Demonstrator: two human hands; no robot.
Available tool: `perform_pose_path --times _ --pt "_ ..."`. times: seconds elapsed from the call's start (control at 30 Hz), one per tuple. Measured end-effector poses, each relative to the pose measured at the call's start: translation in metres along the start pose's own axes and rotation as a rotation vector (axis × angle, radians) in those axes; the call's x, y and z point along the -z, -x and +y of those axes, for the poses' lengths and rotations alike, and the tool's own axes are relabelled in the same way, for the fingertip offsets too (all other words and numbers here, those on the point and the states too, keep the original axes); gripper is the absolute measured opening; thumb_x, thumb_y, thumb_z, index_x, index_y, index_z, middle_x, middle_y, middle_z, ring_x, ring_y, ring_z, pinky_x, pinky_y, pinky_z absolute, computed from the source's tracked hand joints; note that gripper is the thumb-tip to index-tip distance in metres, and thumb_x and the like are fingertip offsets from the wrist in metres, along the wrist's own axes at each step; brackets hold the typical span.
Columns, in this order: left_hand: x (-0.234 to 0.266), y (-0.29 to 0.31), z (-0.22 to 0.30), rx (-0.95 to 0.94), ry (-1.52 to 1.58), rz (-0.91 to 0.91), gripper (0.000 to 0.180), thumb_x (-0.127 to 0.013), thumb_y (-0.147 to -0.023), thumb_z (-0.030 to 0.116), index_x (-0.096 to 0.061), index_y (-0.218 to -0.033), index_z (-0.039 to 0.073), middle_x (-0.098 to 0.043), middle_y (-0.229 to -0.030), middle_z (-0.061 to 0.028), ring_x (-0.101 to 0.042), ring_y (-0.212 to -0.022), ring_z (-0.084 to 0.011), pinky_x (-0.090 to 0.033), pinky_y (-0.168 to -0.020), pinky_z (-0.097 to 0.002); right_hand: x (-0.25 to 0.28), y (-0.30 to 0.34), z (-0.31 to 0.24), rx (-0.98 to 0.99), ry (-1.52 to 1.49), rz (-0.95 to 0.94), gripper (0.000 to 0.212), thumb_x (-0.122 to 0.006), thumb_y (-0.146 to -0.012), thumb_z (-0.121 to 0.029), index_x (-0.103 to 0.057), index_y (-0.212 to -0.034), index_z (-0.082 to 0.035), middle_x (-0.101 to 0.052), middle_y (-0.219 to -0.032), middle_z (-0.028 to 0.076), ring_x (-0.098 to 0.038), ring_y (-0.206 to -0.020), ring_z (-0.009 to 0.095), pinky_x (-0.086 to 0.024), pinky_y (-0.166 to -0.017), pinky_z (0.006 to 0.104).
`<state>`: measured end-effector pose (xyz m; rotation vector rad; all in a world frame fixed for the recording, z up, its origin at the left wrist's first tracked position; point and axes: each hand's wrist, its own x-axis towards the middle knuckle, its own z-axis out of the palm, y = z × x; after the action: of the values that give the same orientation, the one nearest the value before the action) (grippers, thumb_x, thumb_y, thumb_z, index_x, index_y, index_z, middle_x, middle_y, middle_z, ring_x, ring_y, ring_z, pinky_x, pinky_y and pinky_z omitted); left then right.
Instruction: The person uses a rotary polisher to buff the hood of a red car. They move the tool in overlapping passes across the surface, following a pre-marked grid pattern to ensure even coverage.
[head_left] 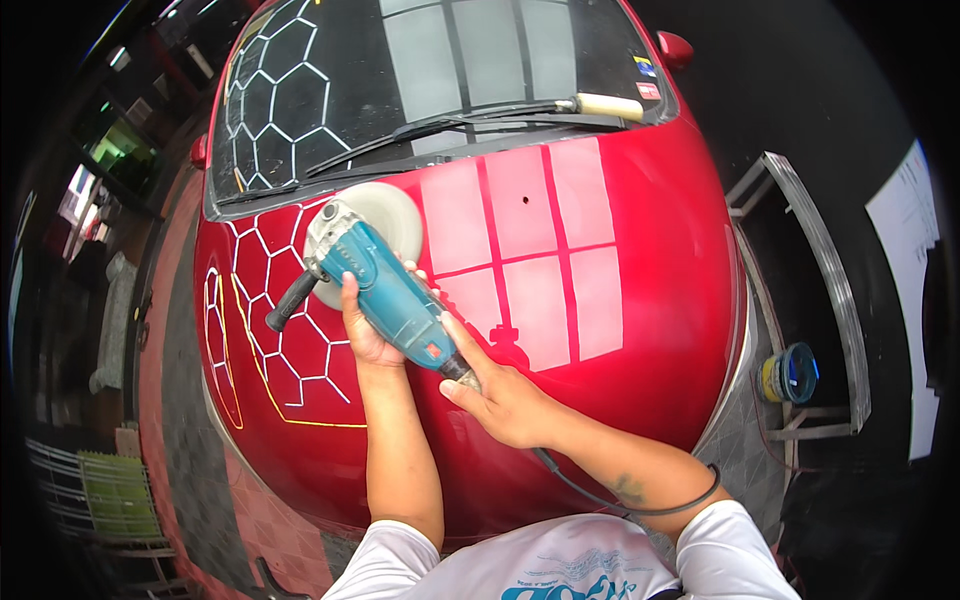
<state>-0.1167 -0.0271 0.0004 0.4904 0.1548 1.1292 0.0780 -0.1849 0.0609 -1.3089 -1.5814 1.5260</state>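
Observation:
A teal car polisher (392, 295) with a grey metal head lies slantwise over the red car hood (665, 290). Its round white pad (398, 212) rests on or just above the hood near the windscreen; I cannot tell whether it touches. My left hand (368, 335) cups the middle of the polisher's body, thumb along its left side. Around the narrow rear end, where the cord leaves, my right hand (505, 400) is closed. Nobody holds the black side handle (292, 302). The black power cord (620, 508) loops under and round my right forearm.
White reflected hexagon lines (268, 240) cross the hood's left side, and bright panels reflect at its middle. Wiper arms (440, 130) and a cream roller-shaped thing (608, 107) lie at the windscreen's base. A metal frame (825, 270) and a small bucket (798, 372) stand right.

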Motion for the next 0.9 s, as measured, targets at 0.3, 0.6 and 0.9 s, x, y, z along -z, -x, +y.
perform_pose_path --times 0.3,0.6,0.9 --pt "-0.043 -0.05 -0.124 0.163 0.03 0.07 0.07 -0.082 -0.097 0.054 -0.062 -0.139 0.003 -0.076 -0.118 -0.0175 -0.077 -0.106 -0.0317 -0.066 -0.094 -0.0516 0.067 0.081 0.027 -0.108 -0.114 0.301 0.088 -0.058 -0.115 -0.028 -0.001 -0.182 -0.017 -0.069 -0.109 0.014 -0.065 -0.069 0.016 -0.055 -0.065 0.0316" --pt "-0.101 -0.105 -0.177 0.341 0.058 0.014 0.048 -0.086 -0.097 0.047 -0.068 -0.123 0.011 -0.075 -0.101 -0.0045 -0.075 -0.088 -0.0188 -0.065 -0.083 -0.0416 0.109 0.104 0.008 -0.135 -0.067 0.514 0.086 -0.054 -0.117 -0.031 0.001 -0.182 -0.024 -0.061 -0.094 0.009 -0.056 -0.055 0.011 -0.051 -0.048 0.0275" --pt "-0.031 -0.072 -0.027 0.051 0.012 0.17 0.059 -0.079 -0.1 0.056 -0.066 -0.13 0.008 -0.077 -0.112 -0.012 -0.077 -0.1 -0.0266 -0.065 -0.093 -0.0468 0.064 0.012 -0.051 -0.055 -0.058 0.1 0.086 -0.055 -0.117 -0.021 0.001 -0.182 -0.021 -0.059 -0.094 0.006 -0.056 -0.069 0.012 -0.054 -0.063 0.034"
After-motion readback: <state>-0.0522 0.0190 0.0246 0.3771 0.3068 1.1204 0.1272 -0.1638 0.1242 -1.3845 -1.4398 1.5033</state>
